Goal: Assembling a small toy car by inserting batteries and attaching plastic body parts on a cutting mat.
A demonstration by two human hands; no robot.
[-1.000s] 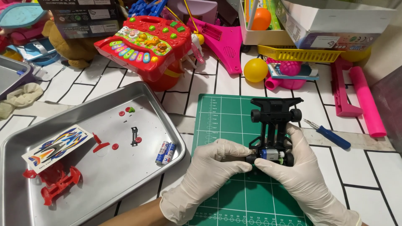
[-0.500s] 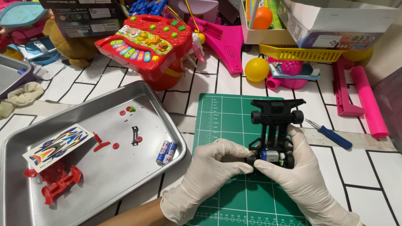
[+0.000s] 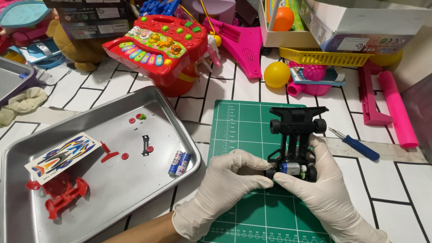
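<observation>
1. White tiled desk [image 3: 400, 180], toys piled along far edge.
2. Metal tray [image 3: 112, 198] at left: sticker sheet [image 3: 63, 155], red car parts [image 3: 58, 193], two batteries [image 3: 179, 163].
3. Green cutting mat [image 3: 243, 130], centre.
4. Gloved left hand [image 3: 225, 189] and right hand [image 3: 324, 193] pinch near end of black toy car chassis [image 3: 294, 135] on mat.
5. Blue screwdriver [image 3: 357, 146] right of mat.

Both hands wear white gloves and meet low over the work surface. The left hand [image 3: 225, 186] comes in from the lower left, forearm bare, fingers curled, thumb forward. The right hand [image 3: 321, 189] reaches from the lower right, fingers wrapped and pinching.
</observation>
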